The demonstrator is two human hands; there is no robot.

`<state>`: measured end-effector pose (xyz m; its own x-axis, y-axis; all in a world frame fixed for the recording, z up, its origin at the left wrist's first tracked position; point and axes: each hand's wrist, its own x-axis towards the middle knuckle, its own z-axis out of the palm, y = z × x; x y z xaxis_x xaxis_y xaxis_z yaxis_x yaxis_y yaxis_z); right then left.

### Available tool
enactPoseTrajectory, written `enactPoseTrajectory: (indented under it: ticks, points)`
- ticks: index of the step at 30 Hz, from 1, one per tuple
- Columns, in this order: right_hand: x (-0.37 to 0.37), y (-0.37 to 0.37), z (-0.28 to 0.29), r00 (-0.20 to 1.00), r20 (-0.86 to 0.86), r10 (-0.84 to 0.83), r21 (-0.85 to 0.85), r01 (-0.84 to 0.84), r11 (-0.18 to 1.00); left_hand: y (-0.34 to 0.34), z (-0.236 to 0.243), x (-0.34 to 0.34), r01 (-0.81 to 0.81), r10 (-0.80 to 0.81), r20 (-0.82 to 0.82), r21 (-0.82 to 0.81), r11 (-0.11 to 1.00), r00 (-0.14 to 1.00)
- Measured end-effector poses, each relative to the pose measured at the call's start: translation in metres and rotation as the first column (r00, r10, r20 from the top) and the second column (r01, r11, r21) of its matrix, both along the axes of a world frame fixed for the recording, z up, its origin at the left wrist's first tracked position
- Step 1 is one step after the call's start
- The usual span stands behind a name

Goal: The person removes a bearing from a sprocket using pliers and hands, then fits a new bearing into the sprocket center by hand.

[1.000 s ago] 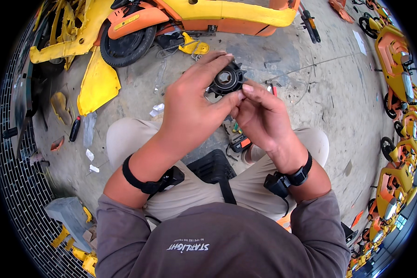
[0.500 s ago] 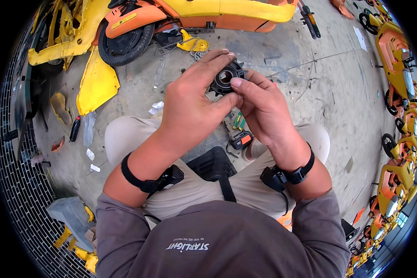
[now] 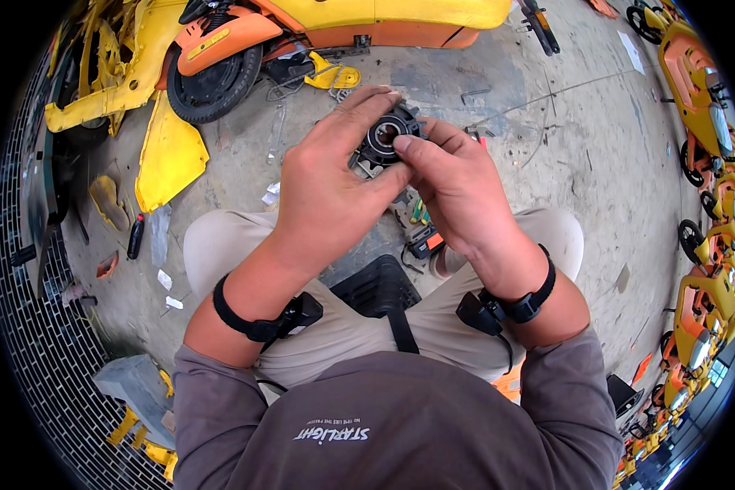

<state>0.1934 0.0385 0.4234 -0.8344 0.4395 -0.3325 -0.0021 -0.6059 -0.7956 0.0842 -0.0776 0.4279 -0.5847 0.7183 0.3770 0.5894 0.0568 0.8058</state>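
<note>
A black toothed hub with a round bearing (image 3: 381, 145) is held up above the floor, between my two hands. My left hand (image 3: 328, 167) wraps its left side, with fingers over the far edge and the thumb along the near edge. From the right, my right hand (image 3: 459, 189) grips it too, its thumb tip on the lower right rim of the central ring. The hub's open centre faces up toward me. Both hands hide much of its outer rim and its underside.
A cordless tool battery (image 3: 426, 243) and a green-handled tool (image 3: 419, 212) lie beyond my knees. A black wheel (image 3: 214, 88) with orange and yellow bodywork stands far left. Yellow panels (image 3: 170, 155) and a dark bottle (image 3: 135, 237) lie left. Several yellow-orange scooters (image 3: 702, 314) line the right.
The hub has shifted slightly left and nearer, and its bearing face shows a little more. Both hands keep their hold. The whole view has moved a little.
</note>
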Motion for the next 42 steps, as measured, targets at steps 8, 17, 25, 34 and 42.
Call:
enactPoseTrajectory:
  ticks: [8,17,25,34,42]
  points:
    - [-0.001,-0.001,-0.002,0.998,-0.066,-0.013,-0.182,0.001,0.983,-0.001,0.007,-0.001,0.011,-0.012,-0.016,-0.035,0.999,1.0]
    - [-0.002,-0.001,-0.007,0.998,-0.053,-0.023,-0.178,0.013,0.984,-0.002,0.007,-0.002,0.041,-0.04,0.032,-0.04,0.998,0.999]
    - [-0.002,-0.002,-0.001,1.0,-0.028,-0.011,-0.164,0.006,0.986,-0.002,0.009,-0.002,0.036,-0.038,-0.067,-0.04,0.999,0.997]
    - [0.0,-0.001,-0.002,0.999,-0.042,-0.006,-0.163,-0.001,0.987,-0.002,0.008,-0.002,0.036,-0.038,-0.042,-0.027,0.999,0.998]
    - [0.002,-0.002,0.005,0.995,-0.071,-0.068,-0.292,0.044,0.955,-0.006,0.005,-0.004,0.097,-0.091,0.282,-0.008,0.995,0.955]
